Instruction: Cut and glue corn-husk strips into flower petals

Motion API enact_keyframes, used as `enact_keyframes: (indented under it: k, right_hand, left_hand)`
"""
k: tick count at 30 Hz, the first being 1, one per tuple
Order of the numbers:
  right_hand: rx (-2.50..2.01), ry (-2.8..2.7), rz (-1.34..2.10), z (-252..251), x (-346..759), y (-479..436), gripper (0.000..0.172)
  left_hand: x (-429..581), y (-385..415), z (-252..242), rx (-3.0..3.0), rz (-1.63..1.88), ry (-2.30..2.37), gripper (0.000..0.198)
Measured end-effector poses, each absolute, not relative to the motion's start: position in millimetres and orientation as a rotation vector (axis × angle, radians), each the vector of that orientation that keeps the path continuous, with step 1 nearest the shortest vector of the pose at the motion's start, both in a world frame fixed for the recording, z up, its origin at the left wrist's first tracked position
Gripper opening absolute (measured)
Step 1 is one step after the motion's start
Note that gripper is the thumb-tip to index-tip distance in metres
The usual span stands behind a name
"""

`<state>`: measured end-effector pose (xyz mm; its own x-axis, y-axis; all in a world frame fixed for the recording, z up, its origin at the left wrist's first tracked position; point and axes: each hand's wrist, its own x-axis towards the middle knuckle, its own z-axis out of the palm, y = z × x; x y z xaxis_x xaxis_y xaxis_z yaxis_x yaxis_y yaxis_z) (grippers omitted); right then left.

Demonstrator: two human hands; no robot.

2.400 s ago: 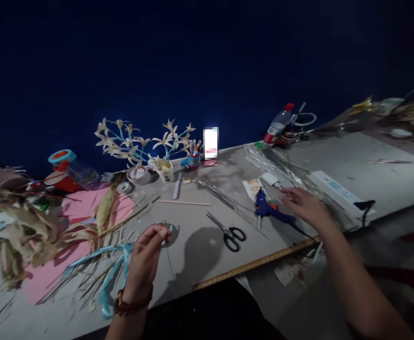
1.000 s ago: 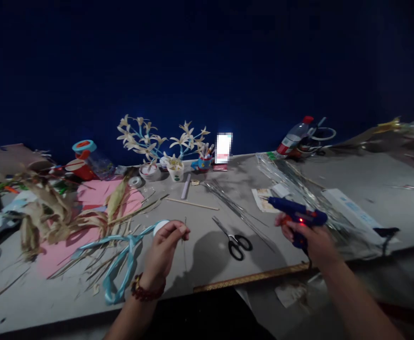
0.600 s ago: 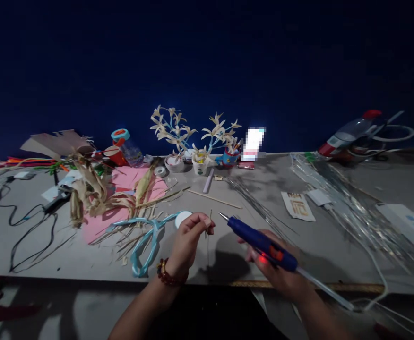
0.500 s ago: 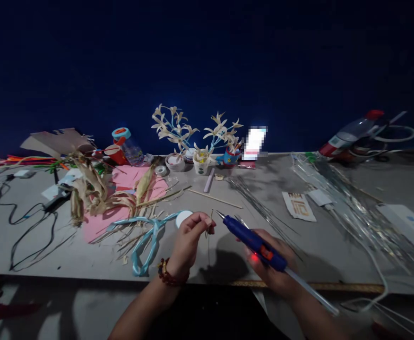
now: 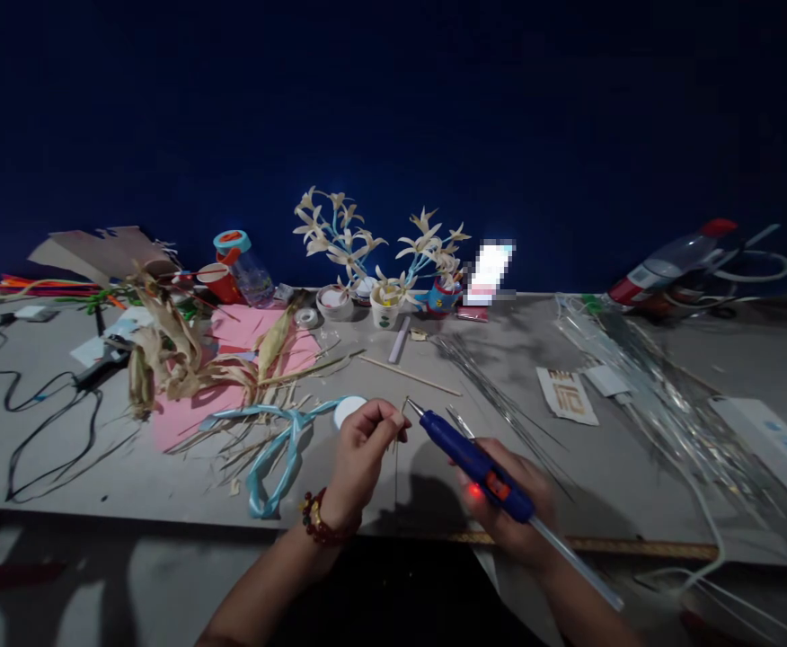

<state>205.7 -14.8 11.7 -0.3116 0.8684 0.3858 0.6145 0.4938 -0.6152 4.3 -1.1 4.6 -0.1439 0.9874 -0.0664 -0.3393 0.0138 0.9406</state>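
Note:
My left hand (image 5: 361, 454), with a bead bracelet at the wrist, pinches a thin wire (image 5: 399, 440) upright above the grey table (image 5: 97, 467). My right hand (image 5: 515, 517) grips a blue glue gun (image 5: 471, 463) with a red light lit on its body. The gun's metal nozzle points left and almost touches the top of the wire at my left fingertips. A clear glue stick juts from the back of the gun.
Light blue ribbon (image 5: 278, 440) and dried husks (image 5: 184, 359) on pink paper (image 5: 232, 359) lie to the left. Husk flowers in cups (image 5: 384, 310), a wire bundle (image 5: 494, 395), cellophane sleeves (image 5: 663, 395), a bottle (image 5: 669, 265) and black cables (image 5: 43, 422) surround the hands.
My right hand picked the glue gun up from the table's right side and brought it left to the wire. The left hand kept its pinch on the wire. The view swung rightward.

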Motion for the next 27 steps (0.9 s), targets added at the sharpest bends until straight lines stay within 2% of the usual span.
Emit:
enact_keyframes:
  k: [17, 27]
  right_hand:
    - [-1.174, -2.058, 0.375, 10.5, 205.5, -14.8, 0.022]
    - [-1.179, -2.057, 0.394, 9.9, 206.8, -16.1, 0.034]
  left_hand:
    - [2.6, -4.9, 4.7, 0.877, 1.422, 1.090, 0.016]
    - [3.3, -5.7, 7.2, 0.861, 1.421, 1.082, 0.016]
